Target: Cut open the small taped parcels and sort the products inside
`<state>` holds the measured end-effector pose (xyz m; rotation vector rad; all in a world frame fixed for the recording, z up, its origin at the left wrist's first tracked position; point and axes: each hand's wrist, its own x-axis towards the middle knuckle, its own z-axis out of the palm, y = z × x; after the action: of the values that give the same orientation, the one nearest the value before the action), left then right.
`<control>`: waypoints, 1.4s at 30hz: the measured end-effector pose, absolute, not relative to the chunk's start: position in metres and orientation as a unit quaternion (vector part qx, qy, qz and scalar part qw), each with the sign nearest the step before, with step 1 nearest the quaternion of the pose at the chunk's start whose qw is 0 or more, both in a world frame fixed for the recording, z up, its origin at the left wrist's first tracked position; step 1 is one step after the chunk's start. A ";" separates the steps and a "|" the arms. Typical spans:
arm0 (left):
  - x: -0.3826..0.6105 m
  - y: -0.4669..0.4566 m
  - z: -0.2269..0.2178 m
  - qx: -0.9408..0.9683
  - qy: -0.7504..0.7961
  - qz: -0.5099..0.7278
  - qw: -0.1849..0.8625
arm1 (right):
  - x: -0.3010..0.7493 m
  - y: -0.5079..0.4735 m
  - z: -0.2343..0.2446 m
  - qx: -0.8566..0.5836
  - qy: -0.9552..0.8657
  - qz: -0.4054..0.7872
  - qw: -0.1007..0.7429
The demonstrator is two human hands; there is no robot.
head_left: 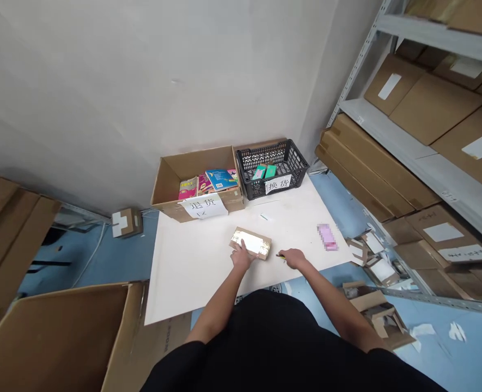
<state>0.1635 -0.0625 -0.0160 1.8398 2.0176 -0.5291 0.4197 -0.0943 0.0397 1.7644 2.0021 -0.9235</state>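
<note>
A small taped cardboard box [254,240] with a white label on top lies slightly askew on the white table [183,261]. Gripping its near left side is my left hand [241,257], with fingers over the top edge. Just right of the box, my right hand [293,258] is closed around a small dark utility knife with a yellow part [280,256]. The knife's tip points toward the box but appears apart from it. Most of its handle is hidden in my fingers.
Behind stand an open carton [167,185] of books and a black plastic crate [261,189] with small green boxes. A thin pale green item [265,217] and a pixelated pink object [327,237] lie on the table. Shelves [412,136] of cartons rise at right; a large open carton [56,326] stands lower left.
</note>
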 end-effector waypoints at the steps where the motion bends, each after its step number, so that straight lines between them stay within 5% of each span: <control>1: 0.169 -0.060 -0.015 0.643 0.719 -0.197 0.179 | 0.435 -0.099 0.034 0.630 0.688 -0.336 0.128; 7: 0.180 -0.033 -0.007 0.652 0.705 -0.231 0.154 | 0.471 -0.120 -0.010 0.681 0.471 -0.543 -0.140; 11: 0.167 -0.020 -0.005 0.749 0.597 -0.221 0.183 | 0.445 -0.114 -0.033 0.672 0.327 -0.624 -0.229; 32: 0.195 -0.037 -0.018 0.703 0.643 -0.230 0.197 | 0.403 -0.072 -0.044 0.700 0.393 -0.578 -0.143; 42: 0.176 -0.015 0.002 0.741 0.617 -0.171 0.202 | 0.397 -0.117 -0.054 0.745 0.288 -0.543 -0.258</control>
<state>0.1755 -0.0151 0.0021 2.0696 1.7240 -0.4768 0.3967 -0.1174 -0.0545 2.8259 1.0926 -2.0597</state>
